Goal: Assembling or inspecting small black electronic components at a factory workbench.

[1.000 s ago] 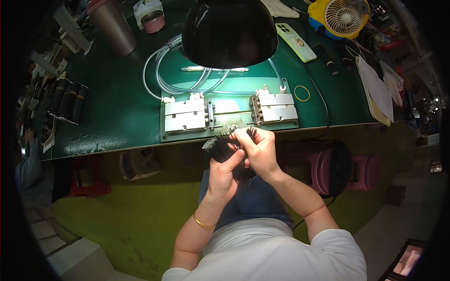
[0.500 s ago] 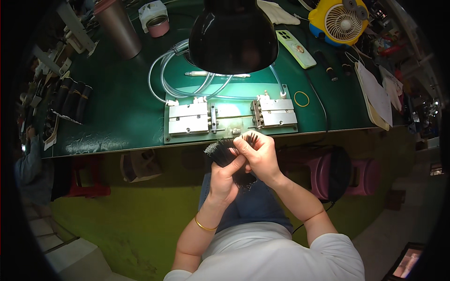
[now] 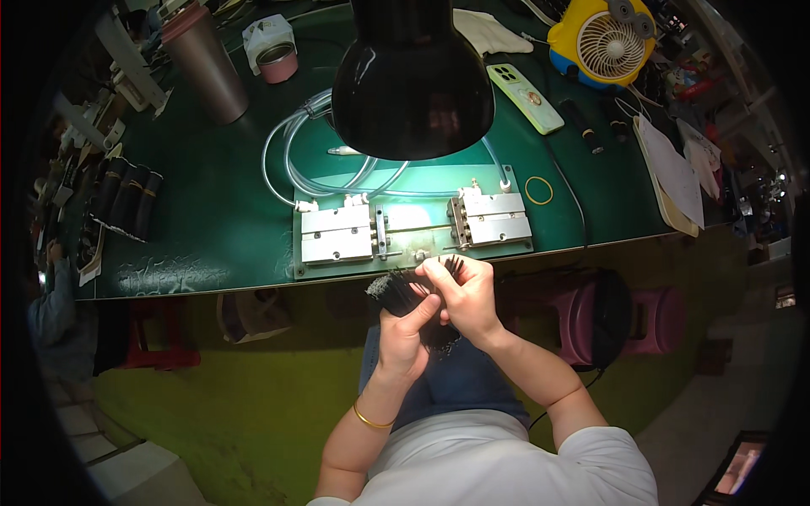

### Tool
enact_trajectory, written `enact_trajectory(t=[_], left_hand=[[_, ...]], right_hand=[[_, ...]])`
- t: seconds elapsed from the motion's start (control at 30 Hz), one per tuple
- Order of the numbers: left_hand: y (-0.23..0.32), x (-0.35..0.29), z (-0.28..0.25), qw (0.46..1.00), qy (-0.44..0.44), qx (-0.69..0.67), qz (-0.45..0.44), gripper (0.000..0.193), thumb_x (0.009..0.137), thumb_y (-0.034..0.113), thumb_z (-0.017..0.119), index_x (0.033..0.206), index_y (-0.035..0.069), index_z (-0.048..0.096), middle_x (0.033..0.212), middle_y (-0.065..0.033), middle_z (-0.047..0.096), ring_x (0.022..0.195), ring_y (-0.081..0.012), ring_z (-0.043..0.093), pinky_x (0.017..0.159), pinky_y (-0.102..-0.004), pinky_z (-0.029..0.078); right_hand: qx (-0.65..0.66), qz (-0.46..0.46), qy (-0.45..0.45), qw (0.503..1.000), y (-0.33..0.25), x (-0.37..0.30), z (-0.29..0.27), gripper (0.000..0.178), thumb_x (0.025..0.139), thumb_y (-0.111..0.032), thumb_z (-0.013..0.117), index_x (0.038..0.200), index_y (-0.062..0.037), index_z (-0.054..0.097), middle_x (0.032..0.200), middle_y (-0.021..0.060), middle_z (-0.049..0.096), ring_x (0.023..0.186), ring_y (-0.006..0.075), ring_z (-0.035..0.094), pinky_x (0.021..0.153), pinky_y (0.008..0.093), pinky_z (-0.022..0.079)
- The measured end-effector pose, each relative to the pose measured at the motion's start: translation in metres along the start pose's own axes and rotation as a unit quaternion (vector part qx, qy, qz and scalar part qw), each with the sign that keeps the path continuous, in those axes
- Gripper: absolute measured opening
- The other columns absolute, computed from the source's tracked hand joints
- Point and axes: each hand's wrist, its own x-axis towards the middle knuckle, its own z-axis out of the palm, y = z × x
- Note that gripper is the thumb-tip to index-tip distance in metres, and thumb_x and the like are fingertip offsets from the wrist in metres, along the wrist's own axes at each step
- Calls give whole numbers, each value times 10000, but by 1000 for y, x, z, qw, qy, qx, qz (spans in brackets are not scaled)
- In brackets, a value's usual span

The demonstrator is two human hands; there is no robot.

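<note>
A thick bundle of thin black wires [image 3: 390, 292] is gripped in my left hand [image 3: 405, 339], its cut ends fanning out to the upper left and more ends hanging below. My right hand [image 3: 470, 302] is closed, thumb and fingers pinching a few strands at the bundle's right side; their tips stick out above the fingers. Both hands are close together just off the table's front edge. Right beyond them, a clamping fixture with a left silver block [image 3: 336, 234] and a right silver block [image 3: 496, 221] sits on a pale base plate [image 3: 405, 263].
A black lamp [image 3: 413, 93] hangs over the fixture, with clear air hoses [image 3: 291, 160] coiled behind. On the green table [image 3: 202, 219] are a tumbler [image 3: 207, 67], a phone [image 3: 527, 99], a yellow rubber band [image 3: 539, 191], a fan [image 3: 612, 46] and black bundles [image 3: 126, 198]. Purple stools [image 3: 650, 320] stand right.
The view has tilted slightly, so the table and lamp sit lower in it. My hands keep nearly the same grip on the wires; the right fingers have shifted a little.
</note>
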Motion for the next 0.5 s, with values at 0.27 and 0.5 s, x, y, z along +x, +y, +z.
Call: enact_trajectory(t=[0.27, 0.5], left_hand=[[0, 3, 2, 1000, -1, -1, -9, 88, 777, 17, 585, 858, 10, 551, 756, -39, 557, 638, -129, 535, 603, -244, 452], [-2, -6, 0, 999, 1, -27, -17, 115, 779, 27, 587, 884, 10, 543, 764, -42, 558, 644, -129, 541, 605, -245, 458]], right_hand=[[21, 8, -2, 1000, -1, 4, -2, 200, 815, -134, 565, 690, 16, 606, 520, 11, 546, 354, 23, 400, 314, 179, 296], [12, 6, -11, 1000, 2, -5, -2, 201, 822, -140, 557, 702, 14, 602, 557, 34, 575, 360, 15, 403, 311, 163, 290]])
